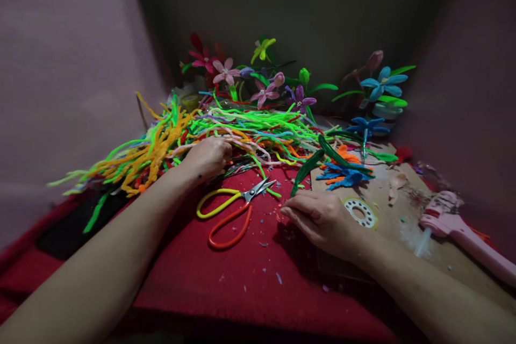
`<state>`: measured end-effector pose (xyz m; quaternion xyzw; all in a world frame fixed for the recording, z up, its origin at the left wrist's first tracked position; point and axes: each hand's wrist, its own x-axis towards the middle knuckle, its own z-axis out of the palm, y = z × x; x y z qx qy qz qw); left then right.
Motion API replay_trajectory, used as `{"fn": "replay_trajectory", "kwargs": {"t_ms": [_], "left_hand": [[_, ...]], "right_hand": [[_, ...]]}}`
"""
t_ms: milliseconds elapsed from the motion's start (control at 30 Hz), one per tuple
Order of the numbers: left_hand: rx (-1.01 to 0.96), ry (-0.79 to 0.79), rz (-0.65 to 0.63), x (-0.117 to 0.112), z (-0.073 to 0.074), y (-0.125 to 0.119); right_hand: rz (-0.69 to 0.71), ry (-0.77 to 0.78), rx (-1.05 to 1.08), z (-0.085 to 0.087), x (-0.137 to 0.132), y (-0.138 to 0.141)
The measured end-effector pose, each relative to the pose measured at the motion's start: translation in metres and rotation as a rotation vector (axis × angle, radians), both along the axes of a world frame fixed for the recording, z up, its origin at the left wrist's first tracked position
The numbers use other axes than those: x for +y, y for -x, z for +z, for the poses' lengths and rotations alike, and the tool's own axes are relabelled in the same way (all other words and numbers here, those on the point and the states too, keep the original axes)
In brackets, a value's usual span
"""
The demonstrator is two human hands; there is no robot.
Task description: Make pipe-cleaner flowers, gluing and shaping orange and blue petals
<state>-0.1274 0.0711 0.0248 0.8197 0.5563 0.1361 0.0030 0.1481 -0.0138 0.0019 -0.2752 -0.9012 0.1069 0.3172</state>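
My right hand (322,217) pinches the lower end of a dark green pipe-cleaner leaf piece (307,169), whose looped blades rise and bend to the right. At the near edge of a heap of pipe cleaners (258,121) is my left hand (209,158), its fingers curled. Whatever those fingers grip, if anything, is hidden behind the hand. Between the two hands lies a pair of scissors (245,196) with one yellow and one red handle, blades slightly apart. Orange and blue fuzzy petal pieces (346,169) lie just beyond my right hand.
Finished pipe-cleaner flowers (264,91) stand along the back. On the right, a cardboard sheet (403,215) bears a tape roll (360,213) and a pink glue gun (459,228). Small scraps are scattered over the red cloth (242,290). Walls rise at both sides.
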Motion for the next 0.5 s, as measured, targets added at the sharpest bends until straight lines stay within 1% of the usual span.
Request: {"fn": "replay_trajectory", "kwargs": {"t_ms": [100, 133, 200, 267, 400, 467, 500], "left_hand": [[0.037, 0.062, 0.065, -0.005, 0.006, 0.002], [0.020, 0.072, 0.095, -0.007, 0.008, 0.002], [-0.064, 0.082, 0.157, -0.012, 0.012, 0.000], [-0.168, 0.098, 0.185, -0.014, 0.016, -0.002], [-0.303, 0.158, 0.153, -0.014, 0.019, 0.001], [-0.316, 0.172, 0.115, -0.012, 0.018, 0.004], [-0.292, 0.173, 0.085, -0.011, 0.018, 0.005]], "right_hand": [[0.000, 0.001, -0.008, -0.001, 0.000, 0.000], [0.000, 0.003, -0.013, -0.001, 0.000, 0.000], [-0.001, 0.002, -0.022, -0.001, 0.000, 0.000], [-0.001, -0.003, -0.016, -0.001, 0.001, 0.000], [0.011, -0.010, 0.006, -0.001, 0.000, 0.000], [0.011, -0.017, -0.001, -0.001, 0.000, 0.000], [0.008, -0.021, -0.005, -0.002, 0.000, 0.000]]}}
